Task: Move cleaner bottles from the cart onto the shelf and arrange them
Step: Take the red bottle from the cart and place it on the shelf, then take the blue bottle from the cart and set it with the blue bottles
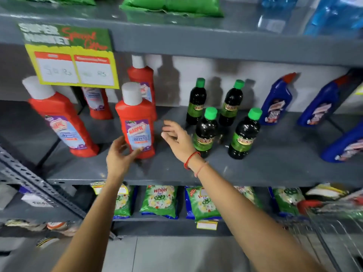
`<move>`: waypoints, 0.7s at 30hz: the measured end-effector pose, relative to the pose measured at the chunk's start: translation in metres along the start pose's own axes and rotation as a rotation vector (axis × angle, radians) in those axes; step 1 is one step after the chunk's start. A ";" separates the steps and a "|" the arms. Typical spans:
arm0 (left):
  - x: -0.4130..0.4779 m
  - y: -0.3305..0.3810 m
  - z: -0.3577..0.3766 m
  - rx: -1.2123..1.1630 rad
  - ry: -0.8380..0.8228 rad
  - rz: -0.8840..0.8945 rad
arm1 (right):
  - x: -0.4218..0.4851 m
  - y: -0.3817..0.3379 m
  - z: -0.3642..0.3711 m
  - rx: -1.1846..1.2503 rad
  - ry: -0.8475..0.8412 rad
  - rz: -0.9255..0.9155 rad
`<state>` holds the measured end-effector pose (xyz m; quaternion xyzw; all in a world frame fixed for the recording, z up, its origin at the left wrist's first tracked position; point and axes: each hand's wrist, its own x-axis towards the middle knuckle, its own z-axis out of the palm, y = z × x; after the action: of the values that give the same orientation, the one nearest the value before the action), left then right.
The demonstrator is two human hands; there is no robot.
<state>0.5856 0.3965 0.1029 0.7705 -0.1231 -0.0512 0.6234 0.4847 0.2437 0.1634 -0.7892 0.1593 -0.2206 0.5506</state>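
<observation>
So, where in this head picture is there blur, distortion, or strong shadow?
Head view: the red bottle by the left hand is fairly sharp; the offer sign and blue bottles are smeared. Wide-angle bending tilts the outer bottles. The green-capped bottles cast dark shadows on the back wall.

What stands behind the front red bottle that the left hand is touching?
Behind the front red bottle, another red bottle stands near the shelf's back wall; only its white cap, shoulder and part of its label show. Its base is hidden.
</observation>
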 end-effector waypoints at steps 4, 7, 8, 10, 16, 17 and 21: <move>-0.067 0.005 0.044 -0.134 0.259 0.035 | -0.040 0.018 -0.057 0.020 0.213 0.003; -0.113 0.019 0.101 -0.130 -0.020 0.055 | -0.080 0.040 -0.116 0.009 0.351 0.044; -0.127 0.025 0.123 -0.098 -0.143 0.073 | -0.095 0.048 -0.138 0.002 0.399 0.065; -0.156 0.040 0.171 -0.031 -0.378 0.117 | -0.127 0.069 -0.182 -0.016 0.518 0.126; -0.252 0.070 0.314 0.148 -1.014 0.276 | -0.249 0.150 -0.313 0.009 0.924 0.472; -0.268 0.071 0.335 0.172 -1.105 0.304 | -0.273 0.166 -0.329 0.005 0.975 0.565; -0.337 0.051 0.416 0.369 -1.432 0.328 | -0.373 0.238 -0.365 0.069 1.148 0.886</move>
<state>0.1580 0.0778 0.0373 0.6126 -0.6176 -0.4241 0.2519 -0.0263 0.0545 -0.0165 -0.3923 0.7210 -0.3613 0.4424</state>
